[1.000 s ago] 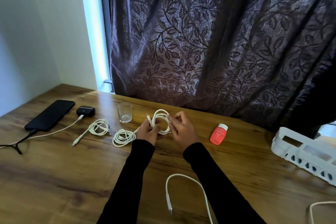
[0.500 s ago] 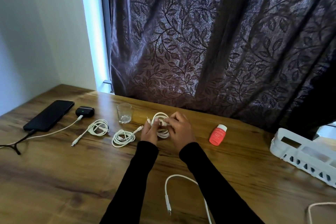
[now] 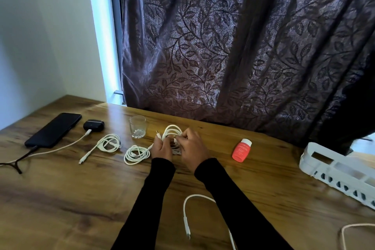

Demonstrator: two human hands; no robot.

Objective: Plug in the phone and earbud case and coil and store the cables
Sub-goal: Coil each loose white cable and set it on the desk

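the only legible marking is a pale "50" printed on the front of the small coral-red bottle [image 3: 241,150] with a white cap, lying on the worktop [image 3: 81,199] at about 3 o'clock from the hands. smaller print beneath the number is too blurred to read.

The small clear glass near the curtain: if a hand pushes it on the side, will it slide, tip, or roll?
The glass stands upright, short and wide, so it would probably slide on the smooth wooden table rather than tip. It looks empty, so likely light. If it were knocked over, its round wall could let it roll.
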